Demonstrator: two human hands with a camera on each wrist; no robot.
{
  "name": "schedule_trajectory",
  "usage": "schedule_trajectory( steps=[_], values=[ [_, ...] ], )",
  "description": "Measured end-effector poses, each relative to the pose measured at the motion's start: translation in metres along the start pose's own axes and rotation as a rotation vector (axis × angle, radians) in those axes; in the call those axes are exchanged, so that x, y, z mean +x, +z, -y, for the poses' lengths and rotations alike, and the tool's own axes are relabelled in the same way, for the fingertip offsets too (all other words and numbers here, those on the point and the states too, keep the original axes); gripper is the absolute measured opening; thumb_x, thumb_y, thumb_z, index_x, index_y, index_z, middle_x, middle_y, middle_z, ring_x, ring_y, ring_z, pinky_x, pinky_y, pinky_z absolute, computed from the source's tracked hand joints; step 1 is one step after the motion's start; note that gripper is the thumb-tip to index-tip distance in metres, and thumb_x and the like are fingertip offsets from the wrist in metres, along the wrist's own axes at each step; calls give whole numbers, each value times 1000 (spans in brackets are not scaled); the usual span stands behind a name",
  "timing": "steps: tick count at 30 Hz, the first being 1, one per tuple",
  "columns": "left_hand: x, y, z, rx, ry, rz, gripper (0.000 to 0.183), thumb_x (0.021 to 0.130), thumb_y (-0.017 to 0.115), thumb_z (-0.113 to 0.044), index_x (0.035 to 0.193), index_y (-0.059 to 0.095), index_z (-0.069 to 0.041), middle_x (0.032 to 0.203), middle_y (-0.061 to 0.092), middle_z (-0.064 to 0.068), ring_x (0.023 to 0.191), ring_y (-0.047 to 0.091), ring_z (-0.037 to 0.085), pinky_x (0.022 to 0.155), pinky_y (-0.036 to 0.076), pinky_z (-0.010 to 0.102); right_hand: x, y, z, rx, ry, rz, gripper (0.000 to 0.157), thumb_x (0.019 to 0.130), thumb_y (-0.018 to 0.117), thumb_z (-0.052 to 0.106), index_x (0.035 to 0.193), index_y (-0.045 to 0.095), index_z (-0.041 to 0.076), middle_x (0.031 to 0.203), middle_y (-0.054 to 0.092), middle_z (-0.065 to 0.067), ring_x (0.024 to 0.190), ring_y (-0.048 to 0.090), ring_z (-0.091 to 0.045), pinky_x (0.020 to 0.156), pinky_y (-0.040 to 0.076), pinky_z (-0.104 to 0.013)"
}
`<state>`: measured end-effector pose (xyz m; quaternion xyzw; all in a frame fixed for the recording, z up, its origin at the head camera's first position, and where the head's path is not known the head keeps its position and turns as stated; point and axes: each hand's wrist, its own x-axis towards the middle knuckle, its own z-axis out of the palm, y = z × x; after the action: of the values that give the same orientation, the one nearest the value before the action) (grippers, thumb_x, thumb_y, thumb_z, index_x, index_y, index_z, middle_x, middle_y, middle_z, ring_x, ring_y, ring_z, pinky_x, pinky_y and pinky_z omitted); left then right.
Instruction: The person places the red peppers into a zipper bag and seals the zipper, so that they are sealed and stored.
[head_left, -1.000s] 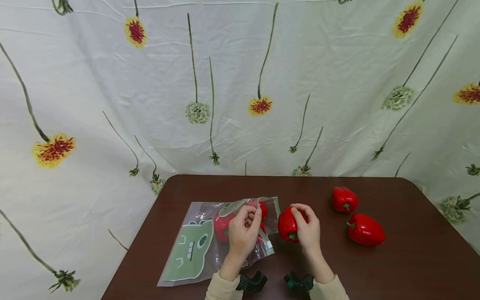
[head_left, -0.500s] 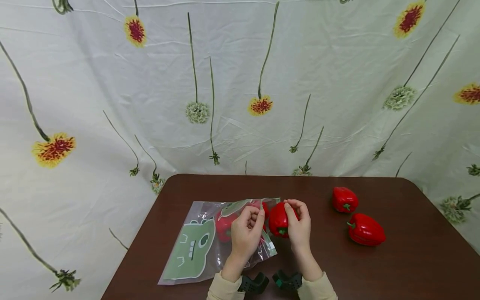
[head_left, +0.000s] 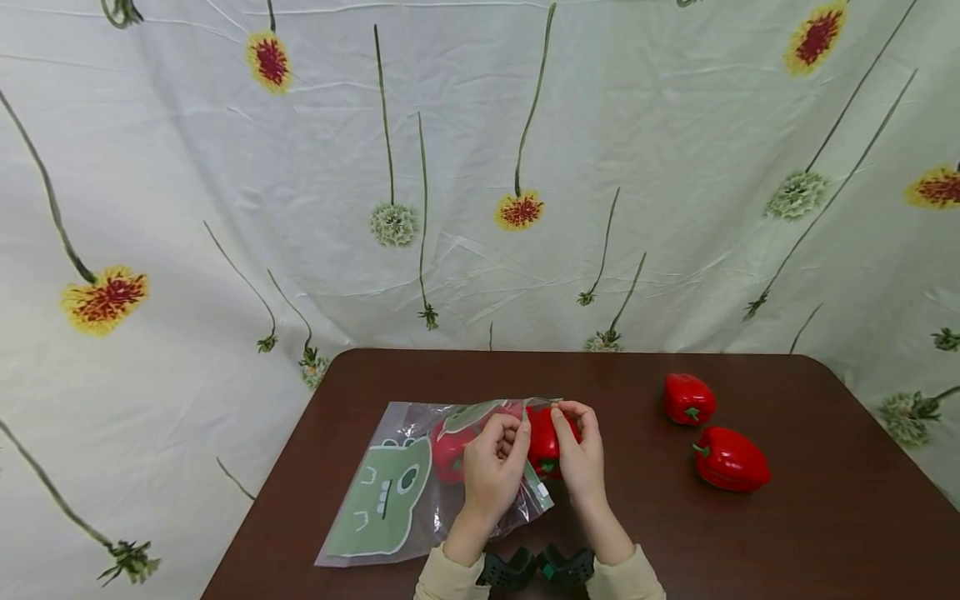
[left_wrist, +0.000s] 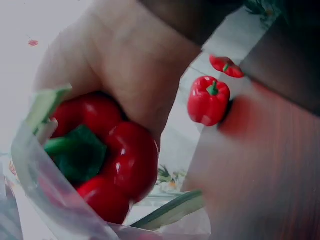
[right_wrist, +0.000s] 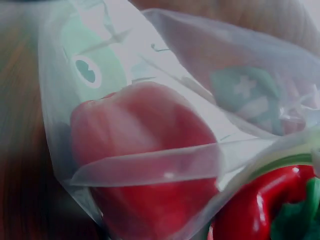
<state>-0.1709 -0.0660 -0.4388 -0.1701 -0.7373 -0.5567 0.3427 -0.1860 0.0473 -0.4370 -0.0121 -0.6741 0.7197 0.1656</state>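
A clear slider zip bag (head_left: 438,521) with a green cartoon face lies on the table, its mouth toward the right. Inside it a red bell pepper (right_wrist: 145,130) shows through the plastic. My left hand (head_left: 489,475) pinches the bag's edge at the mouth. Another red bell pepper (head_left: 542,442) is gripped by my right hand (head_left: 585,454) right at that mouth. In the left wrist view this pepper's green stem end faces the camera, with the bag's rim partly across it. The right hand's far fingers are hidden behind the pepper.
Two more red bell peppers, one farther back (head_left: 688,400) and one nearer (head_left: 731,460), lie on the right of the brown table (head_left: 810,533). A white cloth (head_left: 480,167) with printed flowers hangs behind the table.
My right hand has moved left with its bell pepper, from beside the bag to the bag's mouth. The left hand keeps its pinch on the bag, almost still.
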Motion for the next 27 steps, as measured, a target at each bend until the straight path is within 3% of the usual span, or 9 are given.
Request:
schedule_trajectory(
  steps=[7,15,21,27],
  values=[
    [1,1,-5,31,-2,-26,7,84,65,0,82,61,-6,63,59,0,48,47,6,44,44,18,-3,3,-5,8,-7,169,25,98,46,12,116,47,-6,114,55,-21,96,53,-14,76,48,-22],
    [8,-5,-35,54,54,-52,10,77,65,10,79,59,3,60,56,9,46,47,15,44,43,18,-4,1,-5,-4,-45,357,29,100,43,13,119,46,-8,119,51,-21,101,52,-11,90,44,-28],
    [10,-8,-39,60,70,-58,9,78,64,11,80,59,4,61,57,9,47,47,14,44,44,20,-1,-4,-6,31,-51,376,26,98,45,8,117,49,-9,120,51,-25,102,53,-10,90,43,-23],
    [10,-8,-36,48,82,-54,10,79,64,11,80,58,4,60,56,8,47,46,14,44,44,21,2,-12,-7,55,-51,372,23,96,47,5,114,51,-11,114,55,-28,95,58,-9,90,47,-29]
  ],
)
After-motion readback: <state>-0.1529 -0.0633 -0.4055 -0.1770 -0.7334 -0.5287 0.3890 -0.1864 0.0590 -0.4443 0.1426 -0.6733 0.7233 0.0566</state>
